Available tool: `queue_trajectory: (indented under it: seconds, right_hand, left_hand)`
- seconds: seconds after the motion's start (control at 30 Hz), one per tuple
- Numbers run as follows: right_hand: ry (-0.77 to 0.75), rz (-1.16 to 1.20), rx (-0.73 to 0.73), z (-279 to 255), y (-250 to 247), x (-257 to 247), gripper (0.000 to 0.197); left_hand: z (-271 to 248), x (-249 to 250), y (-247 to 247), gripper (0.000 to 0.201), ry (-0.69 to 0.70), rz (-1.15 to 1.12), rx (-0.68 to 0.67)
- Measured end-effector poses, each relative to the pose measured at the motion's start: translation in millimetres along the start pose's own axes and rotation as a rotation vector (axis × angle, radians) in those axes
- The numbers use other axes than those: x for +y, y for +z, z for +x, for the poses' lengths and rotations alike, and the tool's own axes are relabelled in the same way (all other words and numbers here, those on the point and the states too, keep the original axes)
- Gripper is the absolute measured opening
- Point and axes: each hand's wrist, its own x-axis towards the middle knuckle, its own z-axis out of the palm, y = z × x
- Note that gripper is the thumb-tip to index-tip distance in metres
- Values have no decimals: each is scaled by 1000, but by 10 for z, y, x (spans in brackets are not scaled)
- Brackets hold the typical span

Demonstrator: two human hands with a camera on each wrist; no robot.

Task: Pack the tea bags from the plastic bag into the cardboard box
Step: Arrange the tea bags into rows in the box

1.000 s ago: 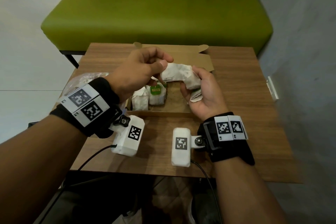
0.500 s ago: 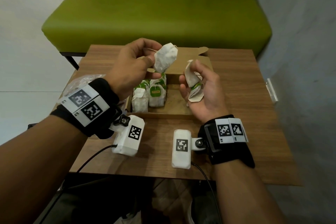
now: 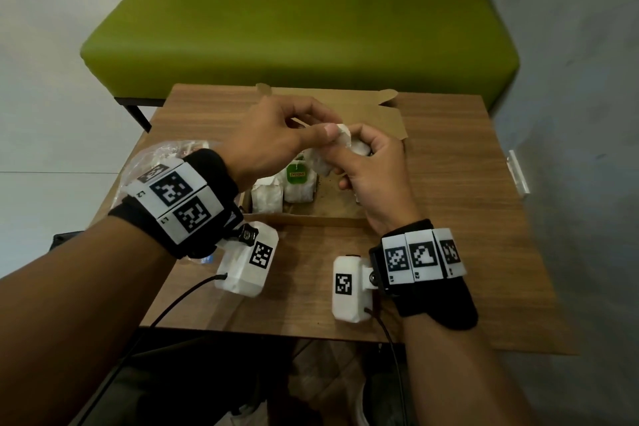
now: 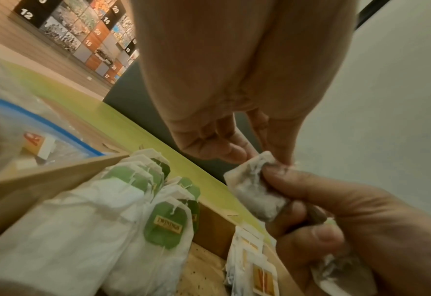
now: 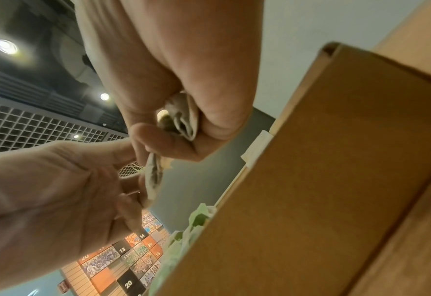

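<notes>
Left hand: raised over the open cardboard box, thumb and fingers pinching the top corner of a white tea bag.
Right hand: just right of the left, touching it at the fingertips; fingers curled round the same tea bag lower down, with more crumpled tea bags tucked in the palm.
Held tea bag: in the air above the box, between both hands, hanging roughly upright.
Cardboard box: on the wooden bench, lid flap folded back on the far side; brown floor bare in the middle and right part.
Packed tea bags: standing upright in rows in the left part of the box, white paper with green tags; a few with yellow-and-red tags against the far wall, seen from the left wrist.
Plastic bag: clear, blue-edged, lying on the bench left of the box, partly hidden behind the left wrist; contents hard to make out.
Sofa: green, beyond the far edge of the bench.
</notes>
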Motion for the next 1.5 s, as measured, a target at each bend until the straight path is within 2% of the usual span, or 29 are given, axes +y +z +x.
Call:
queue_trajectory:
  seconds: [0.13,0.23,0.3,0.37,0.47,0.57,0.67,0.73,0.87,0.97,1.03,1.17,1.3,1.4,1.5]
  right_hand:
    - [-27,-60,-1,14,-12,5,12]
    - [4,-82,-6,19,-33,26,18]
    - [4,-101,10,24,-36,45,11]
    - [-20,-121,35,39,-44,56,6]
    - [-48,-174,57,56,-61,81,9]
    - [-88,-205,89,69,-65,85,7]
    - [-143,-216,111,73,-64,44,7]
    - [-133,-221,121,75,-64,48,10]
    - [-61,-203,107,77,-49,87,29]
    - [-77,-198,121,68,-49,62,24]
    - [-80,-188,125,59,-54,47,21]
    - [-93,-213,160,55,-73,29,9]
    - [-94,-202,232,44,-91,-19,16]
    - [-40,-125,315,42,-92,-35,20]
    - [89,-2,298,41,-120,-68,15]
  left_hand:
    - [-3,20,-18,3,19,50,41]
    - [-10,6,-59,4,27,-58,112]
    - [-20,-4,-77,5,34,-123,135]
    - [-28,-18,-81,6,51,-73,143]
    - [-15,-44,-112,30,138,58,168]
    - [-5,-8,-128,20,214,205,164]
    - [-12,24,-104,9,199,300,194]
    - [-12,31,-98,5,195,273,228]
    - [-68,98,-73,11,213,236,230]
    - [-92,137,-62,15,224,134,261]
    - [-63,113,-44,9,227,98,226]
    - [7,28,-76,9,172,140,213]
    - [7,-38,-121,11,151,249,205]
    - [-31,-4,-134,13,156,245,206]
    - [-17,16,-180,14,105,146,298]
